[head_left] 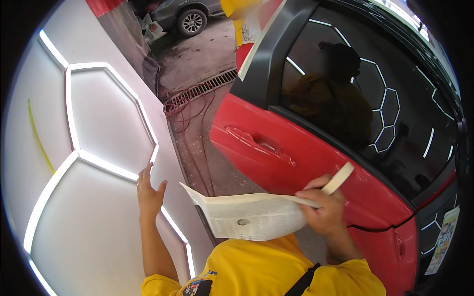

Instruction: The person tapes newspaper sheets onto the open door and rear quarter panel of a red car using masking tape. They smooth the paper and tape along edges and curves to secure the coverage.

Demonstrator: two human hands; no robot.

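Note:
My right hand [323,209] grips a roll of cream masking tape [340,177] together with one end of a sheet of newspaper [252,217]. A pale strip, which looks like tape, runs along the sheet's upper edge. The sheet stretches leftward in front of my yellow top, its left corner hanging free. My left hand [151,195] is empty, fingers apart, in front of the white wall panel [108,207]; whether it touches the panel I cannot tell. Just beyond my right hand stands a red car door [276,153] with a dark window [340,93], swung open.
Bright hexagonal light strips [74,108] line the wall at left. Tangled red hoses [185,106] lie on the floor by a drain grate [212,84]. A grey car [182,15] is parked at the back. Another newspaper piece [444,239] is at the far right, beside the red car.

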